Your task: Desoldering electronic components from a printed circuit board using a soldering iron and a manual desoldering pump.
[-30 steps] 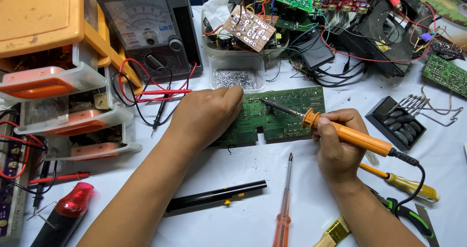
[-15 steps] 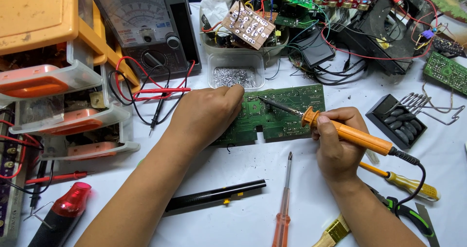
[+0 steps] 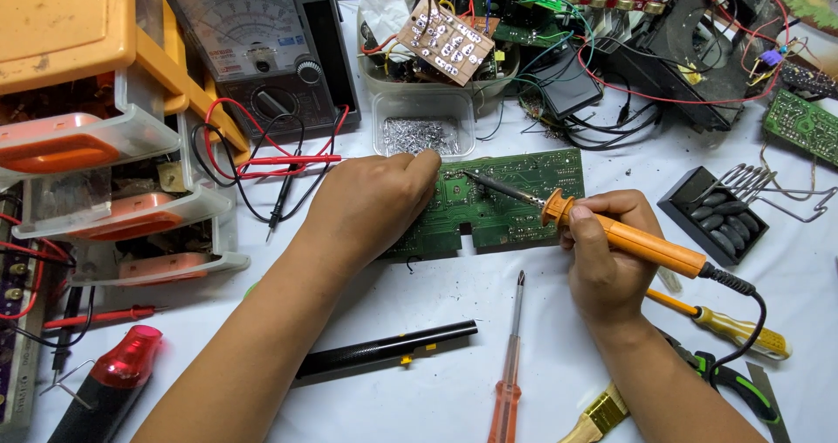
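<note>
A green circuit board [image 3: 515, 200] lies flat on the white table, solder side up. My left hand [image 3: 371, 203] rests palm down on its left part, fingertips pressed at the board's upper edge. My right hand [image 3: 607, 255] grips the orange handle of a soldering iron [image 3: 624, 238], whose metal tip points left and touches the board near my left fingertips. The iron's black cord runs off to the right.
An analog multimeter [image 3: 262, 50] with red and black probes stands behind. Orange parts drawers [image 3: 96, 137] fill the left. A clear tub of solder bits [image 3: 423, 133], loose boards and wires crowd the back. A black tube [image 3: 384, 349], red screwdriver [image 3: 506, 382], yellow screwdriver [image 3: 724, 322] and brush lie in front.
None beyond a slight camera shift; both hands and the soldering iron hold the same place on the board.
</note>
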